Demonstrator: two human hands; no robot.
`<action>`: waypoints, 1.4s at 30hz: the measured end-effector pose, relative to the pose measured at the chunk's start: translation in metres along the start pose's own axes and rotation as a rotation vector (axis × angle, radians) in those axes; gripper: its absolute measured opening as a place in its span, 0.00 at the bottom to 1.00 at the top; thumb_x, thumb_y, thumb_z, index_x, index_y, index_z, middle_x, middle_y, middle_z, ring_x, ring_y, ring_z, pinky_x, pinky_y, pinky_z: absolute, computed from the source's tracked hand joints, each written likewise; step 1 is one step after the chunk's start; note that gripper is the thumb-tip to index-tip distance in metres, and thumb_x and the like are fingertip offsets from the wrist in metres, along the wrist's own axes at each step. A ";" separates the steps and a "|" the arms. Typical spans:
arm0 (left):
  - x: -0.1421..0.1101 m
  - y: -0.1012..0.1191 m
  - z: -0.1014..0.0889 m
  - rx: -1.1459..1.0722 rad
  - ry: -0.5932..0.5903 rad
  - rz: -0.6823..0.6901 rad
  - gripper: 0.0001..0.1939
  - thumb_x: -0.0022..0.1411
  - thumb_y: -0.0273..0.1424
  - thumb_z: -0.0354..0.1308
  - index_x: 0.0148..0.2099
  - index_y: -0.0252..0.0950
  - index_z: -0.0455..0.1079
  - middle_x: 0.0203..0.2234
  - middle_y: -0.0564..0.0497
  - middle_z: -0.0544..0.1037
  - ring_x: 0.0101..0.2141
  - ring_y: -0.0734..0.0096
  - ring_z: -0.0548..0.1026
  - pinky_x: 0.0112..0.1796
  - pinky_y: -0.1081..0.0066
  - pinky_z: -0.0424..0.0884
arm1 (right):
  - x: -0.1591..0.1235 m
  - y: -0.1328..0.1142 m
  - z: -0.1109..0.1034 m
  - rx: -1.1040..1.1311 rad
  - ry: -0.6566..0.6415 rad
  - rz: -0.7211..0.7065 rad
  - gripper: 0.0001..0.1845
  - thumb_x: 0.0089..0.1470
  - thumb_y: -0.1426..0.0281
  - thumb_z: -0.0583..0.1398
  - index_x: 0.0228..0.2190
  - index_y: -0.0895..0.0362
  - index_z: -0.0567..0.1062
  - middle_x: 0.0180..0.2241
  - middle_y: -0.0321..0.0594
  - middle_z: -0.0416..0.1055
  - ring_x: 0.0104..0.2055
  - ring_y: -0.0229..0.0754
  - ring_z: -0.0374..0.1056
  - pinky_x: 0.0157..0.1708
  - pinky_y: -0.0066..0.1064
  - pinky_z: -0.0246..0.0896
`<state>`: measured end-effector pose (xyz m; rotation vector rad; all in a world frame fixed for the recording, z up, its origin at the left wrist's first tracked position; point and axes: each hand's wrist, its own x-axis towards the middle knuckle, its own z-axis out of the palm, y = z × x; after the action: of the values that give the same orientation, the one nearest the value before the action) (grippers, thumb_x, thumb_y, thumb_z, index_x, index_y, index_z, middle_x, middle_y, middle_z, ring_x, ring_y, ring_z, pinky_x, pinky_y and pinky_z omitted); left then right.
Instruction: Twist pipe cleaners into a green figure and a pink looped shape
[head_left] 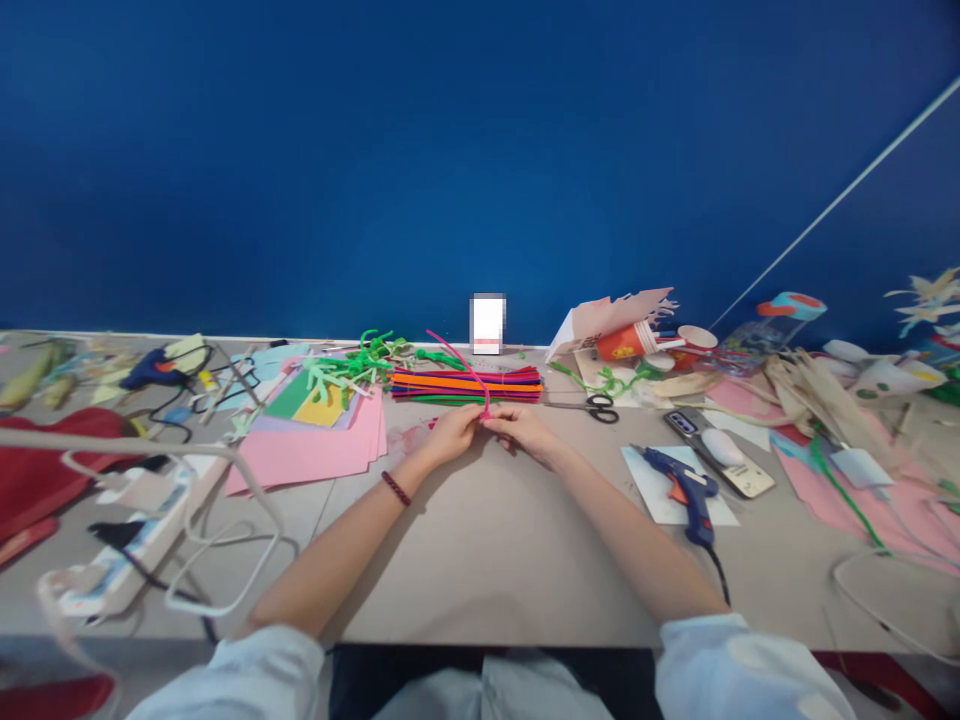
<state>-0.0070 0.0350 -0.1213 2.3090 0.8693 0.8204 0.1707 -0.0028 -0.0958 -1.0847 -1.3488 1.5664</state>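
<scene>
I hold one bright pink fuzzy stem (474,370) upright in front of me over the counter (495,560), the fingers of my left hand (454,434) and my right hand (523,430) both pinching its lower end. Just beyond lies one bundle of coloured stems (466,386), too many to count. Right of it rests one pair of scissors (602,408), and farther back a red paper cup (628,344) on its side; I can't tell what is in it. On my right, one glue gun (686,490) lies on a pale sheet (646,497) near one phone (752,482). On my left are several pink sheets (300,455) and one power strip (154,525). Between my forearms, bare counter runs from my hands to its near edge.
</scene>
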 end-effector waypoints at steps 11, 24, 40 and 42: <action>-0.001 0.004 -0.001 0.079 0.025 0.029 0.11 0.62 0.23 0.45 0.38 0.34 0.69 0.30 0.49 0.71 0.30 0.71 0.68 0.32 0.74 0.61 | -0.002 -0.005 -0.001 0.051 -0.029 0.050 0.20 0.43 0.54 0.66 0.30 0.58 0.73 0.13 0.26 0.57 0.14 0.31 0.55 0.10 0.21 0.45; 0.000 0.006 -0.004 0.142 0.054 0.048 0.11 0.65 0.25 0.45 0.39 0.34 0.70 0.31 0.49 0.72 0.31 0.72 0.69 0.32 0.73 0.62 | 0.002 0.004 0.005 0.105 0.048 0.009 0.18 0.44 0.56 0.65 0.26 0.57 0.70 0.14 0.26 0.55 0.13 0.29 0.50 0.10 0.21 0.37; 0.001 0.014 -0.004 -0.048 0.156 -0.038 0.13 0.67 0.31 0.45 0.40 0.34 0.70 0.33 0.47 0.74 0.34 0.71 0.70 0.37 0.71 0.65 | 0.009 0.010 0.000 0.235 0.124 -0.014 0.21 0.40 0.64 0.65 0.38 0.55 0.67 0.24 0.29 0.65 0.17 0.31 0.62 0.12 0.21 0.55; 0.002 0.013 -0.004 -0.073 0.138 -0.051 0.13 0.66 0.31 0.45 0.41 0.34 0.70 0.35 0.47 0.75 0.34 0.70 0.71 0.37 0.71 0.65 | 0.008 0.012 0.003 0.172 0.117 -0.038 0.23 0.42 0.62 0.64 0.41 0.53 0.66 0.26 0.30 0.65 0.15 0.31 0.61 0.09 0.21 0.52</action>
<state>-0.0039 0.0290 -0.1098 2.1782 0.9377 0.9819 0.1646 0.0025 -0.1081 -1.0228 -1.1284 1.5359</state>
